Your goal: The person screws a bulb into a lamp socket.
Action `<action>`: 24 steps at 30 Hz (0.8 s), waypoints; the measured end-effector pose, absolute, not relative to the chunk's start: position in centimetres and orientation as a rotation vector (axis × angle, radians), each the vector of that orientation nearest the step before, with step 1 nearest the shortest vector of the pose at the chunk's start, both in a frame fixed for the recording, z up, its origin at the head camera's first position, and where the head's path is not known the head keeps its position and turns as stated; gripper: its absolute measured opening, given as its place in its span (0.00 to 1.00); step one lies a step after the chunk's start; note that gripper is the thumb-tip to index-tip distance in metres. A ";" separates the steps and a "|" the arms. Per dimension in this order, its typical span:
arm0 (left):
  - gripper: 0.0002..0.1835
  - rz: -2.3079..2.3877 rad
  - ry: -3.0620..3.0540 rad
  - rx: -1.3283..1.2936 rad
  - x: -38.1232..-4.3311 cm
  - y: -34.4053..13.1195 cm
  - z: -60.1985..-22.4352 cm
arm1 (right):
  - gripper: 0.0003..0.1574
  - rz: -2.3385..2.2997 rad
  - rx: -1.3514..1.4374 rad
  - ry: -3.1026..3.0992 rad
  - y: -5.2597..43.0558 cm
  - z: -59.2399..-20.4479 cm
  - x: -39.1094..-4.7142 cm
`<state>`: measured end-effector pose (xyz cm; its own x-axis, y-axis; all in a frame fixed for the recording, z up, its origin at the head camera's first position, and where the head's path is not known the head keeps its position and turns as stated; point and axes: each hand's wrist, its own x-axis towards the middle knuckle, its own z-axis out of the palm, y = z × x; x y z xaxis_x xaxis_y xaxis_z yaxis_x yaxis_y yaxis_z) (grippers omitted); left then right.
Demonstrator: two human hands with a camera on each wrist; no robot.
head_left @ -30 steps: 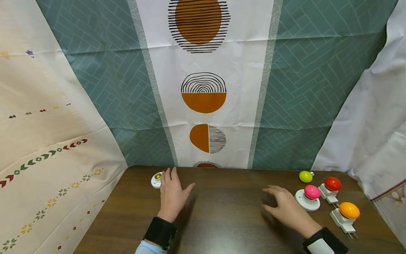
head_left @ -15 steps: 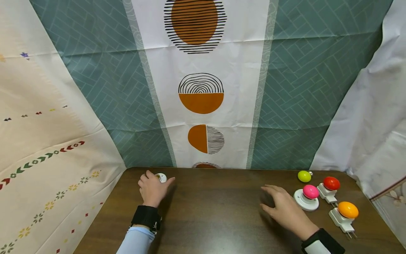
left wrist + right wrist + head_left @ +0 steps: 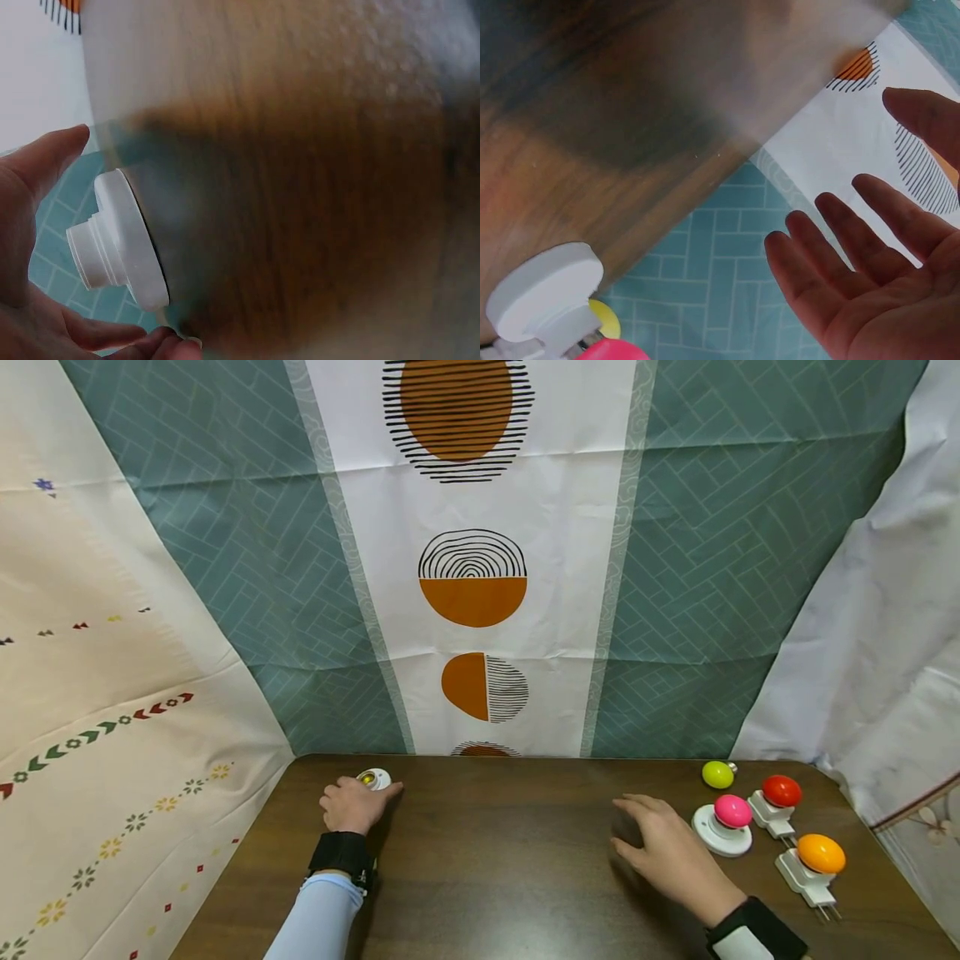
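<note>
At the far left of the table [image 3: 510, 860], a round white bulb holder [image 3: 381, 779] with a brass-coloured socket lies flat, facing up. My left hand [image 3: 354, 806] is at its near side, thumb and fingers spread on either side. In the left wrist view the thumb stands apart from the bulb holder [image 3: 120, 240], and the fingertips are close to its rim; contact cannot be told. My right hand [image 3: 667, 856] hovers over the table with nothing in it. In the right wrist view its fingers [image 3: 877, 247] are relaxed and spread.
Right of my right hand, a pink bulb [image 3: 732, 811] sits in a round white holder [image 3: 722, 839]. Near it are a loose yellow-green bulb [image 3: 717, 774], a red bulb [image 3: 782, 791] and an orange bulb [image 3: 821, 853], the latter two in white plug adapters. Cloth hangs behind the table.
My left hand has moved left from the right side of the bulb holder to its near side, uncovering the socket. The bulb holder and my right hand look unmoved; the head view shifts slightly.
</note>
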<state>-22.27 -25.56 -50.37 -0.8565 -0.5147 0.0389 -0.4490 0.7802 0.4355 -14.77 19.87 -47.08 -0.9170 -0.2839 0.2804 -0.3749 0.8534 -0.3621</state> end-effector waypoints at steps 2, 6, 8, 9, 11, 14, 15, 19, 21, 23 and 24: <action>0.57 -0.627 -2.838 0.774 -22.2 -25.5 -50.3 | 0.33 0.591 0.503 -2.804 19.8 -47.0 -14.8; 0.55 -0.608 -2.858 0.772 -22.2 -25.2 -50.1 | 0.37 0.549 0.526 -2.787 19.6 -46.8 -14.8; 0.54 -0.593 -2.859 0.771 -22.3 -25.1 -50.1 | 0.39 0.539 0.549 -2.782 19.5 -46.8 -14.8; 0.53 -0.585 -2.857 0.772 -22.3 -25.0 -50.1 | 0.39 0.537 0.561 -2.782 19.4 -46.8 -14.8; 0.51 -0.569 -2.855 0.764 -22.3 -25.0 -50.1 | 0.40 0.534 0.581 -2.779 19.3 -46.8 -14.8; 0.47 -0.557 -2.860 0.744 -22.3 -25.0 -50.0 | 0.39 0.527 0.587 -2.776 19.2 -46.7 -14.8; 0.46 -0.559 -2.863 0.734 -22.2 -25.0 -50.0 | 0.39 0.526 0.584 -2.775 19.2 -46.7 -14.8; 0.42 -0.575 -2.874 0.695 -22.0 -24.7 -49.8 | 0.36 0.530 0.566 -2.759 19.1 -46.6 -14.7; 0.40 -0.585 -2.874 0.663 -21.9 -24.2 -49.6 | 0.34 0.532 0.556 -2.743 19.0 -46.4 -14.7; 0.40 -0.599 -2.873 0.623 -21.7 -23.7 -49.4 | 0.34 0.536 0.547 -2.725 19.0 -46.3 -14.8; 0.39 -0.608 -2.870 0.597 -21.6 -23.4 -49.3 | 0.33 0.535 0.543 -2.716 19.0 -46.3 -14.8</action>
